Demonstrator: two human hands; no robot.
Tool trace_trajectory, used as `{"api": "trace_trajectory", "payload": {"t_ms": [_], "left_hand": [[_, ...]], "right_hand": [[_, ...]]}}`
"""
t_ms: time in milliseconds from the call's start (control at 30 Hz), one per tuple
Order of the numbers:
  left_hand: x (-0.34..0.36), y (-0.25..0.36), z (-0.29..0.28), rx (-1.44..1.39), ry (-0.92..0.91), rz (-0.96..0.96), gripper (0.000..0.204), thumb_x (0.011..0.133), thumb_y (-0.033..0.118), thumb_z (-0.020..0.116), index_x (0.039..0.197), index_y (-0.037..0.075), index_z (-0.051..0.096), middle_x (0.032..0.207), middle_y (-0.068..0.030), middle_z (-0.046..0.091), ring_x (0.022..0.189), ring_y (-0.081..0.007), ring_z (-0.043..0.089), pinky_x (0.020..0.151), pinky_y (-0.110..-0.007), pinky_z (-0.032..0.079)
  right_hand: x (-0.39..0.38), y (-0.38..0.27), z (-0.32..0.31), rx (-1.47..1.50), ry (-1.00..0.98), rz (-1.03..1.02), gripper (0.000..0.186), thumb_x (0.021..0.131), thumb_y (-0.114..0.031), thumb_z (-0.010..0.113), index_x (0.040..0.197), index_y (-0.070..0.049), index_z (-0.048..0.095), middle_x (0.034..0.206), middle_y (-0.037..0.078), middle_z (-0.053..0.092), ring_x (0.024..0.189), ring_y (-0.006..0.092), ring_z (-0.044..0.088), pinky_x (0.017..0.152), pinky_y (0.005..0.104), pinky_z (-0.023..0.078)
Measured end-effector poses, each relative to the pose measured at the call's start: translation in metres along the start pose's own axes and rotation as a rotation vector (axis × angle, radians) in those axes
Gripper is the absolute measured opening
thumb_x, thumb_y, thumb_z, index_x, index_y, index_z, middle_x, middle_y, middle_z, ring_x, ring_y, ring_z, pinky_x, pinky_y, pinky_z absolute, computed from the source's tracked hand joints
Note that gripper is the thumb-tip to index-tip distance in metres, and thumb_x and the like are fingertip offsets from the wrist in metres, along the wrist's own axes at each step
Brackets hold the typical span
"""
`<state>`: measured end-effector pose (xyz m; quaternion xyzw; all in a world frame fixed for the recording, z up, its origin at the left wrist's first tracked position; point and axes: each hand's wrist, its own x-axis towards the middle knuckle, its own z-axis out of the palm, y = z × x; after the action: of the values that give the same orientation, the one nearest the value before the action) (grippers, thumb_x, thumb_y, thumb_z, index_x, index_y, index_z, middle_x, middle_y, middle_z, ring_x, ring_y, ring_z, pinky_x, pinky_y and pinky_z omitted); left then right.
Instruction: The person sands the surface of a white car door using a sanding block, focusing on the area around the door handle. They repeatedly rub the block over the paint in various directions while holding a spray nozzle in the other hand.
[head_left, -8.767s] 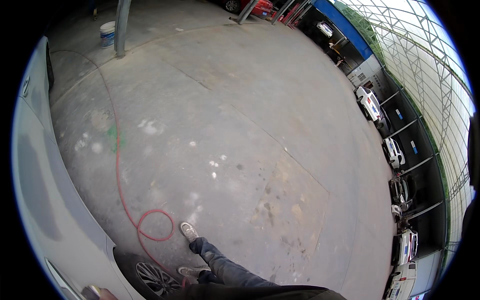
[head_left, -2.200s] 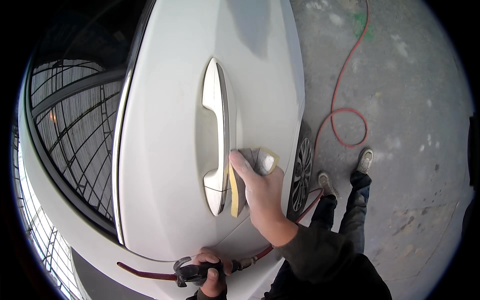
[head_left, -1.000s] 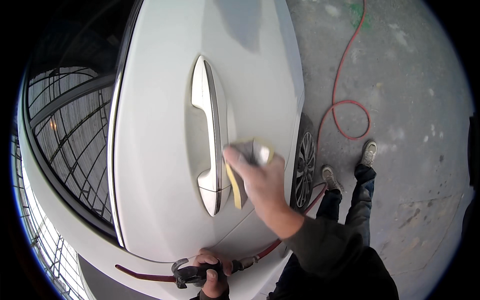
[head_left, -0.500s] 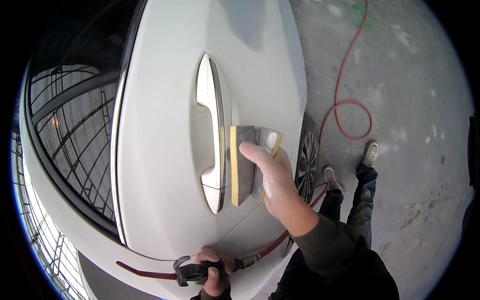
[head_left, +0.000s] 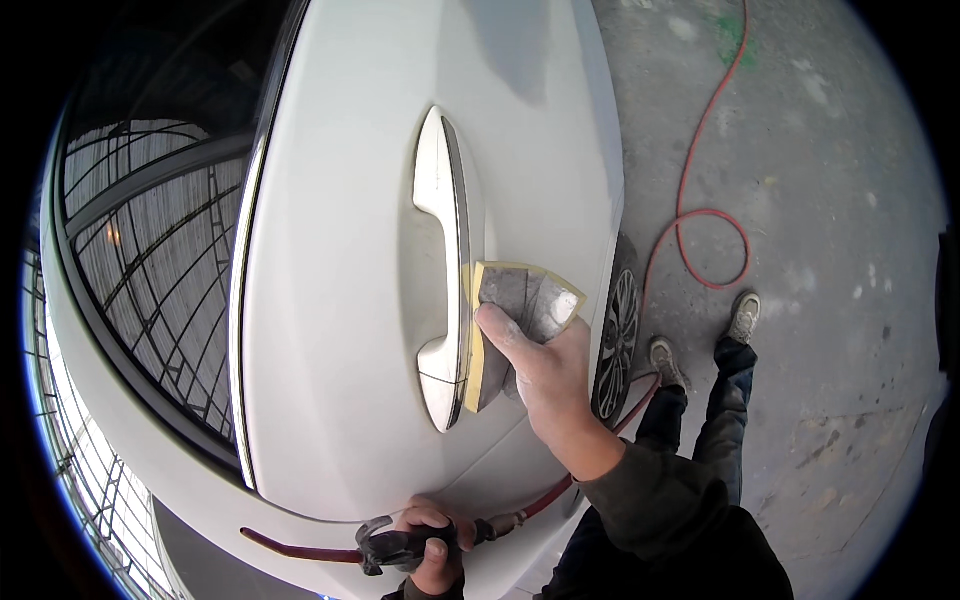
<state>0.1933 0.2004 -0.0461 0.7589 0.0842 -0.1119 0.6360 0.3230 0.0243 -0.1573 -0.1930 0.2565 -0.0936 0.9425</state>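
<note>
A grey-faced, yellow-backed sanding pad (head_left: 510, 290) is gripped by my right hand (head_left: 535, 365), its left edge against or beside the white, chrome-trimmed door handle (head_left: 437, 170). Pale dust coats the thumb and part of the pad. Below, my left hand (head_left: 432, 540) is wrapped round a black air blow gun (head_left: 390, 548) with a red nozzle tube (head_left: 305, 550) pointing left and a hose fitting on its right. Both hands are at the pale car door (head_left: 340, 250). The pad hides part of the door beside the handle.
A dark window (head_left: 160, 280) lies left of the handle. A wheel (head_left: 618, 335) shows past the door's right edge. My shoes (head_left: 744, 318) stand on the concrete floor (head_left: 820, 230), near a looped red hose (head_left: 712, 212) that runs along it.
Since the earliest frame, the view has turned from the floor to the door. In recent frames my right hand and pad shift slightly beside the handle; my left hand keeps its grip.
</note>
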Motion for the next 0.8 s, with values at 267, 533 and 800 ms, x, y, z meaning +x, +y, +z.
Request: {"api": "trace_trajectory", "payload": {"t_ms": [267,533,800], "left_hand": [[0.0,0.001,-0.001,-0.01,-0.006,-0.014,0.04,0.089,0.038,0.074,0.101,0.006,0.053,0.093,-0.0043,0.044,0.058,-0.0169,0.052,0.054,-0.033,0.042],[0.0,0.003,0.001,-0.008,0.01,-0.024,0.041,0.089,0.039,0.074,0.101,0.006,0.053,0.093,-0.004,0.044,0.058,-0.0171,0.052,0.054,-0.033,0.042],[0.0,0.001,-0.003,0.004,-0.001,-0.016,0.041,0.09,0.039,0.074,0.102,0.005,0.053,0.093,-0.0046,0.044,0.058,-0.0174,0.052,0.054,-0.033,0.042]], "right_hand": [[-0.004,0.003,0.002,-0.034,0.027,-0.016,0.026,0.09,-0.012,0.074,0.106,0.007,0.067,0.096,0.007,0.071,0.085,0.01,0.065,0.078,0.0256,0.052],[0.003,-0.006,0.007,-0.098,0.024,-0.056,0.023,0.09,-0.009,0.072,0.106,0.008,0.066,0.098,0.007,0.072,0.087,0.0102,0.066,0.078,0.0264,0.052],[0.0,-0.006,0.009,-0.099,0.05,-0.108,0.021,0.089,-0.007,0.072,0.102,0.008,0.066,0.092,0.007,0.071,0.083,0.0102,0.066,0.075,0.0274,0.053]]}}
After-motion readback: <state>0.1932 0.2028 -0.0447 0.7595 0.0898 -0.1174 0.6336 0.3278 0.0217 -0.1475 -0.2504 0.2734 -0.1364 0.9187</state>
